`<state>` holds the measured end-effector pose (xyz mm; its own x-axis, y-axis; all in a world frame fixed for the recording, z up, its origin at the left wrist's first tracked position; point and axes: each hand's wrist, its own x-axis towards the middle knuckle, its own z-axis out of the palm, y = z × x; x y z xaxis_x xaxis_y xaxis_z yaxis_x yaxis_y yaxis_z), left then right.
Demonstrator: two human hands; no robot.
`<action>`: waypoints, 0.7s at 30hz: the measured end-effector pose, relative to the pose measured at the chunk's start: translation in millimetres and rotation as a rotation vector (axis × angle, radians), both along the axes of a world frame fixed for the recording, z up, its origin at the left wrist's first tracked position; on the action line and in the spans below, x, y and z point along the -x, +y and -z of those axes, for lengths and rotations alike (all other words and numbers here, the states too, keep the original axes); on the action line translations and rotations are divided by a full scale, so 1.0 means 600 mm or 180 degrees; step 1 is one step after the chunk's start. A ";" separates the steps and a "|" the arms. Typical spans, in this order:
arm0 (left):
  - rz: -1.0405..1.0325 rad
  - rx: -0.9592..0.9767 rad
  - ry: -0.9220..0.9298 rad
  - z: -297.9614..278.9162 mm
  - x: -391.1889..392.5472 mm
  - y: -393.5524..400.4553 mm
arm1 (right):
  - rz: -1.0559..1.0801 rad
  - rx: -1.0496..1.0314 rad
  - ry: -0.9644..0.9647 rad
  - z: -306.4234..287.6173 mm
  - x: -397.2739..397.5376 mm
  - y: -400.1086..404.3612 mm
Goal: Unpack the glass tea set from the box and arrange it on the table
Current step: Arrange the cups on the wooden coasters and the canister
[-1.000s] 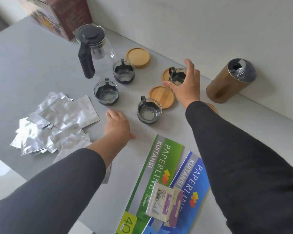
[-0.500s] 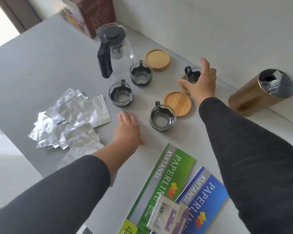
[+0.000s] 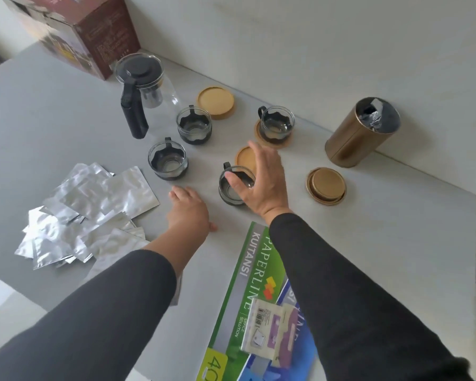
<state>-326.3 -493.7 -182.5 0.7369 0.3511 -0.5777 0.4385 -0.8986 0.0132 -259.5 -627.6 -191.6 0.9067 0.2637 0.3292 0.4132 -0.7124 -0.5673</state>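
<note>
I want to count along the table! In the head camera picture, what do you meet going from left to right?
Heap of shiny silver foil packets → glass teapot with black lid and handle → round bamboo coaster by the wall → glass cup standing on a bamboo coaster → round gold lid → tall gold canister.

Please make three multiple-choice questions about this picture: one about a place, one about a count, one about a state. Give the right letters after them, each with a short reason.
1. Where is the teapot?
A. in front of the brown box
B. on the green booklet
C. inside the gold tin

2. How many glass cups are on the table?
A. two
B. four
C. six

3. What is the state of the cup by the wall?
A. lying on its side
B. upright on a wooden coaster
C. held in the left hand

Answers:
1 A: it stands just before the box.
2 B: four cups show, the nearest cup under the right hand.
3 B: the coaster's rim shows beneath it, and the left hand is empty.
</note>
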 end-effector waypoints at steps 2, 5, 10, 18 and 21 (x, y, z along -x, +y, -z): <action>0.0017 -0.0008 0.0007 0.000 0.001 0.000 | -0.0008 0.0009 0.0097 0.002 0.023 0.009; 0.0070 -0.0002 0.0041 0.000 0.001 0.003 | 0.0203 -0.0063 0.0263 -0.001 0.041 0.012; 0.0241 -0.0138 0.0110 0.004 -0.003 0.002 | 0.0288 0.0043 0.0741 0.000 0.042 0.007; 0.0226 -0.0097 0.0132 0.008 -0.004 0.003 | 0.0216 0.0300 0.0705 0.011 0.050 0.026; 0.0277 -0.0130 0.0119 0.008 -0.002 0.005 | 0.0210 0.0297 0.0728 0.017 0.051 0.029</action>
